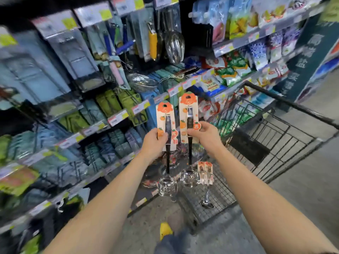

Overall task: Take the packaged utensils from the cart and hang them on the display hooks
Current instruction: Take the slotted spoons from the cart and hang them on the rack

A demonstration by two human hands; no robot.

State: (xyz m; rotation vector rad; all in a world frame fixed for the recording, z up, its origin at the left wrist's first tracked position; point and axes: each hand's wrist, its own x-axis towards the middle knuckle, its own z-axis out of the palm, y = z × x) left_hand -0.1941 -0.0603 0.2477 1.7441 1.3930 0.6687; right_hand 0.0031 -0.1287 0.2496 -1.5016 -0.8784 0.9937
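Observation:
I hold two packaged utensils upright in front of the shelves. My left hand [153,143] grips the left packaged spoon [165,114] by its orange-topped card; its black handle and shiny bowl hang below. My right hand [205,136] pinches the right packaged spoon [189,110] at the card's lower part, its bowl hanging beside the other. Both cards show a hang hole at the top. The black wire cart [275,136] stands to the right, with more packaged utensils [206,173] lying on its floor. Display hooks with hanging utensils [174,44] fill the upper shelving.
Shelves [117,118] at left carry blue and green packaged goods with price tags along the rails. Snack bags [234,70] fill shelves behind the cart. A dark pillar [308,57] stands at right, with grey aisle floor beyond it. My yellow shoe [165,230] shows below.

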